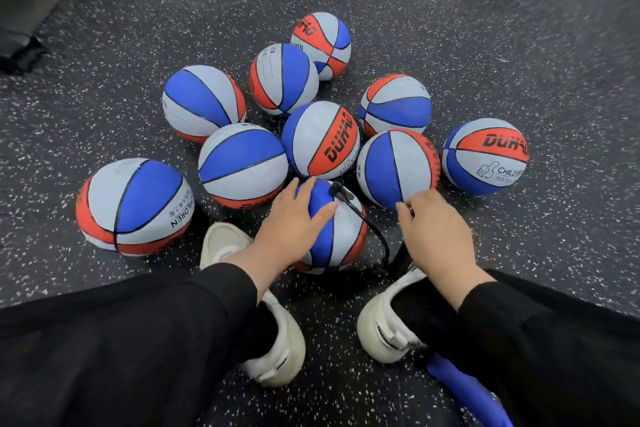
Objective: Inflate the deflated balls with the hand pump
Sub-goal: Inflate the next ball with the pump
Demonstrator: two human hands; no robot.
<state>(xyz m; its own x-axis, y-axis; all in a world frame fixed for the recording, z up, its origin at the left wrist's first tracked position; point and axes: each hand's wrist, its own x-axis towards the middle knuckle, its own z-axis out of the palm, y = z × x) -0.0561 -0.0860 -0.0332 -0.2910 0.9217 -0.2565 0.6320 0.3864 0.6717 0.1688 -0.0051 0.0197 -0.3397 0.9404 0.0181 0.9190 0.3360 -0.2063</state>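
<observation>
"DUHAO" runs in black on the centre ball (320, 139) and the far-right ball (485, 156), which also reads "CHILDREN"; "CHILDREN" marks the near-left ball (133, 206) too.

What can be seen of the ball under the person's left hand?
The ball has blue, pale grey and orange-red panels split by black seams, with a matte, rubbery look. It sits on the speckled floor between the person's shoes, nearest of the group. The left hand rests on top with straight fingers. A black hose is plugged into its top and curves down to the right. It looks round, not sagging.
</observation>
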